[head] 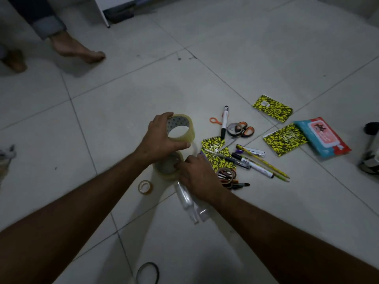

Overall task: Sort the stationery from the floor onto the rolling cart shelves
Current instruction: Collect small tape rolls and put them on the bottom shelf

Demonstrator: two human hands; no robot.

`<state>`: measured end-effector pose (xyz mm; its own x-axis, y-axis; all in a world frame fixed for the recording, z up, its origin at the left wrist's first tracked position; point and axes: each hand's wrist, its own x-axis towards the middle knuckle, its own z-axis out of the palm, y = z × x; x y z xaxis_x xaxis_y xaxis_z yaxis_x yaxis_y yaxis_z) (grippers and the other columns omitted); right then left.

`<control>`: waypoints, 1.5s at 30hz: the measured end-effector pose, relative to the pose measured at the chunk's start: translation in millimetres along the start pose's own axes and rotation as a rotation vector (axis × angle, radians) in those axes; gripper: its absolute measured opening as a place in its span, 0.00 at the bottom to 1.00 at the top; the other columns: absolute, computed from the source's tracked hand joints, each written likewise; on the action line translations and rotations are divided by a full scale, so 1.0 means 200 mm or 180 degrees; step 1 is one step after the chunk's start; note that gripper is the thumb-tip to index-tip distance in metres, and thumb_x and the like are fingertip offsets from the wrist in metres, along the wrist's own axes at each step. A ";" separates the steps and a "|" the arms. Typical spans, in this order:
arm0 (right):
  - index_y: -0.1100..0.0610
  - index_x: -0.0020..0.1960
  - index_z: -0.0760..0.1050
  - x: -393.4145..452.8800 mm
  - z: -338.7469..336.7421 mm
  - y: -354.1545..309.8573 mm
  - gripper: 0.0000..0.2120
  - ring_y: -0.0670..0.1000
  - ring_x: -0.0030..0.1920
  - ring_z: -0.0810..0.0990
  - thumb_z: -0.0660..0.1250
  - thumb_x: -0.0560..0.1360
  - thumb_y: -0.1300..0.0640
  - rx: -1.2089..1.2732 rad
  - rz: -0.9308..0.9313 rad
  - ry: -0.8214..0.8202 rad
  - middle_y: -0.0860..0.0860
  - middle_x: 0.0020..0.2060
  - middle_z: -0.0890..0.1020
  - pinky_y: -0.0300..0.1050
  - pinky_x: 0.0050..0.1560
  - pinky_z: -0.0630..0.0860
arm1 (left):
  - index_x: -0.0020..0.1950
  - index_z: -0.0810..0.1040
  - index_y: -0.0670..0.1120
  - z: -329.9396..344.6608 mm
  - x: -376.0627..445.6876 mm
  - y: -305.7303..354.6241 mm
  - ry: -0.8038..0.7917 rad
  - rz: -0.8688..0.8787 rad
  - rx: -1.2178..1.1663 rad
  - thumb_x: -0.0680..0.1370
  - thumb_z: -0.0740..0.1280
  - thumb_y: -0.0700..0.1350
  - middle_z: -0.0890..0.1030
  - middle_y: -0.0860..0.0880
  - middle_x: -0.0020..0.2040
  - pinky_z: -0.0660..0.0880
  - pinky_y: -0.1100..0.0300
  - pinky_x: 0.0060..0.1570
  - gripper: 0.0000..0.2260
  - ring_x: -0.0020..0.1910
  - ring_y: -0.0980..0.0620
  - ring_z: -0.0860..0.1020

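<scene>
- Left hand (159, 138): grip closed around a large roll of clear tape (180, 128), fingers over the far rim, thumb on the near rim. The roll is lifted clear of the floor (123, 99).
- Right hand (198, 175): fingers curled onto a second clear tape roll (167, 167), which lies flat on the floor directly under the lifted roll. Fingertips touch its inner edge; whether the grip has fully closed on it cannot be told.
- A small clear tape roll (145, 187) lies on the floor just beside the second roll, on the near left.
- A clear plastic tube (185, 198) lies under the right wrist.
- A thin dark ring (147, 272) lies near the bottom edge of the view, well apart from the rest.
- Remaining stationery lies scattered right of the hands: three yellow-and-black notebooks (272, 108), orange-handled scissors (245, 130), a black-and-white marker (224, 121), and a cluster of pens and pencils (258, 162).
- A stack of narrow tape rolls (227, 175) sits just beside the right hand.
- A blue-and-red wipes packet (324, 137) touches the right-most notebook.
- A second person's bare foot (79, 48) stands at the upper left.
</scene>
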<state>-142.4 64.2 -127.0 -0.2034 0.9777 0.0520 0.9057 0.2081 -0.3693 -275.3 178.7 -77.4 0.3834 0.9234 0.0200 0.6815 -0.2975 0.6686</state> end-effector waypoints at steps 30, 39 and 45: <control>0.48 0.58 0.77 -1.30 -1.33 0.88 0.13 0.50 0.48 0.74 0.62 0.80 0.42 -0.0361 0.1079 0.0163 0.49 0.46 0.79 0.46 0.47 0.70 | 0.78 0.64 0.48 0.72 0.14 1.47 -0.1292 0.1557 -0.0681 0.62 0.84 0.56 0.69 0.51 0.71 0.69 0.54 0.69 0.50 0.70 0.52 0.68; 0.48 0.58 0.78 -1.72 -1.56 1.14 0.11 0.49 0.49 0.76 0.66 0.79 0.45 -0.0509 0.1896 0.0669 0.47 0.48 0.81 0.52 0.49 0.76 | 0.76 0.65 0.48 0.96 0.19 1.74 -0.1592 0.1438 -0.0772 0.60 0.84 0.54 0.71 0.51 0.69 0.73 0.48 0.67 0.49 0.67 0.51 0.73; 0.49 0.59 0.79 -1.78 -1.41 1.26 0.11 0.50 0.47 0.77 0.67 0.79 0.47 -0.0392 0.2391 0.1176 0.50 0.46 0.81 0.52 0.47 0.77 | 0.78 0.62 0.46 1.08 0.28 1.75 -0.1619 0.1321 -0.0472 0.58 0.82 0.60 0.68 0.48 0.73 0.70 0.47 0.69 0.54 0.70 0.49 0.69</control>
<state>263.7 -223.3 22.1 0.5842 0.7993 0.1410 0.7900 -0.5202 -0.3244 120.2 72.9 -2.9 0.8658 0.4994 -0.0311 0.3354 -0.5332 0.7767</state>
